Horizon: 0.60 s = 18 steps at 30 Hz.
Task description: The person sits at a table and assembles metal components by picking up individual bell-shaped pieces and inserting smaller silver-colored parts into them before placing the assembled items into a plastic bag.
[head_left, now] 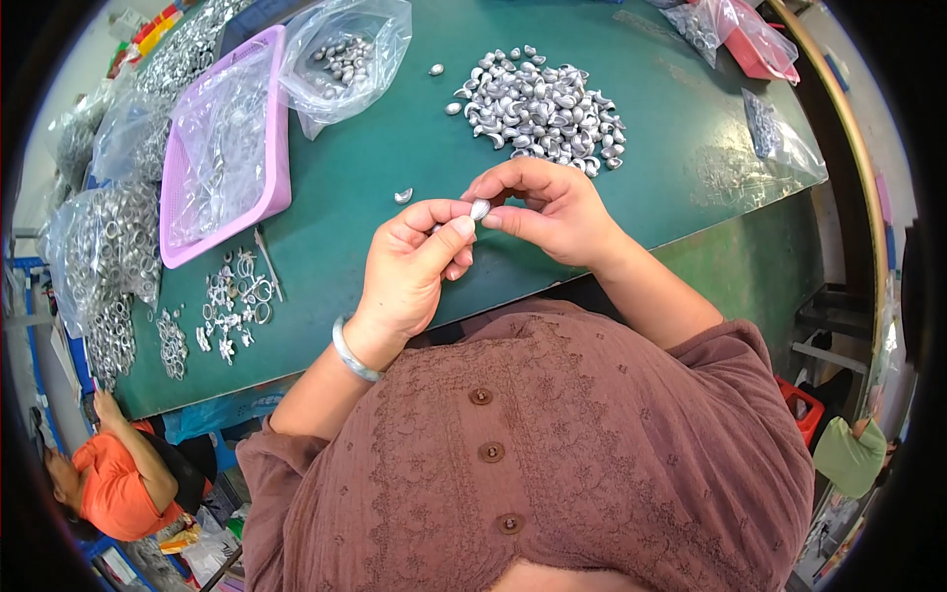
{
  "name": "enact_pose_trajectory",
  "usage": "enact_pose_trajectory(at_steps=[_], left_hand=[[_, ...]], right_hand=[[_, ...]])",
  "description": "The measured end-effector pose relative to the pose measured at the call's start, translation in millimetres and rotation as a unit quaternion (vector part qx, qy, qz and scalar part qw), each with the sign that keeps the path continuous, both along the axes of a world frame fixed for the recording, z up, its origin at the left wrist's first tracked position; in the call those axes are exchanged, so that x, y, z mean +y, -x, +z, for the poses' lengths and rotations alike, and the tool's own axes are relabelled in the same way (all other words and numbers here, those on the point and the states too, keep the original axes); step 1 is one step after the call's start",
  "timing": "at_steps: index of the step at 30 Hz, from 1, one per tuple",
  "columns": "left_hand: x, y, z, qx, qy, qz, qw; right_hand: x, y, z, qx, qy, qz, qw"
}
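Observation:
Between the fingertips of both hands I hold a small silver shell-shaped metal piece (479,209). My left hand (419,252), closed, pinches it from the left with thumb and index finger; a pale bangle (353,350) circles that wrist. My right hand (547,209) is closed on its right side, thumb and fingers meeting at the piece. Just beyond lies a heap of similar silver pieces (543,109), many of them curved and hollow. A single curved half (403,196) rests on the green tabletop (375,158), left of my hands.
Left stands a lilac plastic basket (274,178) lined with clear plastic, beside an open clear bag (395,59) of silver pieces. Bagged rings (104,237) and loose metal parts (232,301) lie near the left edge. A person in orange (123,483) is at lower left.

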State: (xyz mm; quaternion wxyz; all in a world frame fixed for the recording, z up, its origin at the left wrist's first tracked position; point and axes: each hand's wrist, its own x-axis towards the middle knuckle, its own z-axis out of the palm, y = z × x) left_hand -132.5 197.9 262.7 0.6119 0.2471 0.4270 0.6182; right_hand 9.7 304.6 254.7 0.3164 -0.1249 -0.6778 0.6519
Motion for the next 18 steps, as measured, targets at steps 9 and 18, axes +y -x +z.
enact_pose_trajectory(at_steps=[9,18], left_hand=[[-0.7,-1.4,-1.3,-0.004,-0.002,0.008,1.0],[-0.6,1.3,-10.2,-0.08,-0.014,-0.025,0.996]], right_hand=[[5.0,0.8,-3.1,0.012,-0.123,0.002,0.992],[-0.4,2.3,-0.9,-0.032,-0.064,-0.007,0.997]])
